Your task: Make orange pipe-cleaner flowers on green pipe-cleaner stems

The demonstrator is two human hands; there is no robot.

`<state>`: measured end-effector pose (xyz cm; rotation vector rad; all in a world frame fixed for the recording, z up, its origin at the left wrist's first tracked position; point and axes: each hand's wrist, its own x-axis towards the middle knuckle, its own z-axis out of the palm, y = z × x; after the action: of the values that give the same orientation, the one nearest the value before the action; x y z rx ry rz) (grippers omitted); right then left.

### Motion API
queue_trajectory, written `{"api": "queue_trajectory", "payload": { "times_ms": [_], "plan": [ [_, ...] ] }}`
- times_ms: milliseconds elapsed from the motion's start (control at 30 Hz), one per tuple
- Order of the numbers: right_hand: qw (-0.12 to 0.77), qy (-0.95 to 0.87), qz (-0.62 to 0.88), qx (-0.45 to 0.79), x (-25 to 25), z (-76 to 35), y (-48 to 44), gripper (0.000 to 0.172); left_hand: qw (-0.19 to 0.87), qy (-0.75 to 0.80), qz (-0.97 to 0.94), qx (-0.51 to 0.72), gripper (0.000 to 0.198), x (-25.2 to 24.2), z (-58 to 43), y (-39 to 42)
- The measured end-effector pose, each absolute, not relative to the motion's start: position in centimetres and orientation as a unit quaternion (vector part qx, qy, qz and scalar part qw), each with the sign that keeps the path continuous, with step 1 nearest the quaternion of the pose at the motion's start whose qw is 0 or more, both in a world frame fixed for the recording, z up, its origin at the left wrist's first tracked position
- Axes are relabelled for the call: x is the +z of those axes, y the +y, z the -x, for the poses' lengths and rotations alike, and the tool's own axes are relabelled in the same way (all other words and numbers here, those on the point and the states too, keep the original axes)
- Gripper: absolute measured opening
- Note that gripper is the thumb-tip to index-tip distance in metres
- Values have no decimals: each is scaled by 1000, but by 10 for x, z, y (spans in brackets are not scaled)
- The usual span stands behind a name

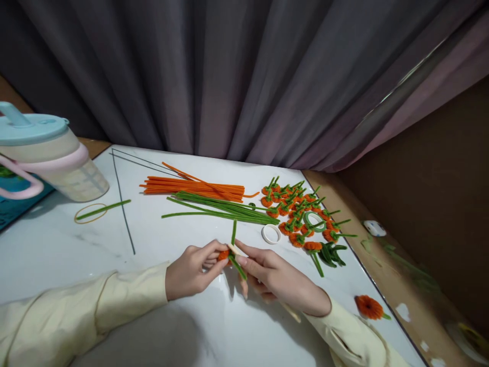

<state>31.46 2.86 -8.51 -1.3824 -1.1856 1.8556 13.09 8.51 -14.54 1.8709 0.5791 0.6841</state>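
My left hand (196, 267) is closed in a pinch on a small orange pipe-cleaner piece (223, 255), a pumpkin or flower shape partly hidden by the fingers. A green pipe cleaner (234, 233) crosses it, one end pointing up and the other slanting down toward my right thumb. My right hand (269, 272), also closed, grips a thin pale wooden stick (292, 312). The stick's tip is against the orange piece, and its tail sticks out below my palm. Both hands meet low over the white marbled table (153, 316).
Bundles of orange pipe cleaners (194, 188) and green pipe cleaners (225, 209) lie beyond my hands. Several finished orange pieces (296, 238), a green tape roll (314, 221) and a white ring (271, 234) sit right. An orange flower (370, 307) lies near the right edge; a tumbler (57, 158) stands left.
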Motion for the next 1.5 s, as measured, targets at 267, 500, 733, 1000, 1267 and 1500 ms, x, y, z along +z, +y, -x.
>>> {"api": "queue_trajectory", "payload": {
  "times_ms": [267, 500, 733, 1000, 1267, 1500],
  "plan": [
    [338, -377, 489, 711, -92, -304, 28, 61, 573, 288, -722, 261, 9, -140, -134, 87],
    [350, -380, 487, 704, -92, -302, 28, 44, 672, 336, -622, 221, 22, -138, -136, 93],
    [377, -295, 414, 774, -101, -310, 34, 42, 795, 299, -494, 184, 30, -133, -134, 105],
    [299, -493, 493, 652, -88, -327, 37, 61, 828, 283, -455, 166, 25, -132, -132, 110],
    [15, -855, 495, 156, -70, -341, 27, 57, 843, 242, -471, 93, 28, -131, -133, 106],
    [-132, -876, 456, 80, -59, -328, 20, 63, 840, 228, -487, 71, 27, -131, -131, 102]
  ]
}}
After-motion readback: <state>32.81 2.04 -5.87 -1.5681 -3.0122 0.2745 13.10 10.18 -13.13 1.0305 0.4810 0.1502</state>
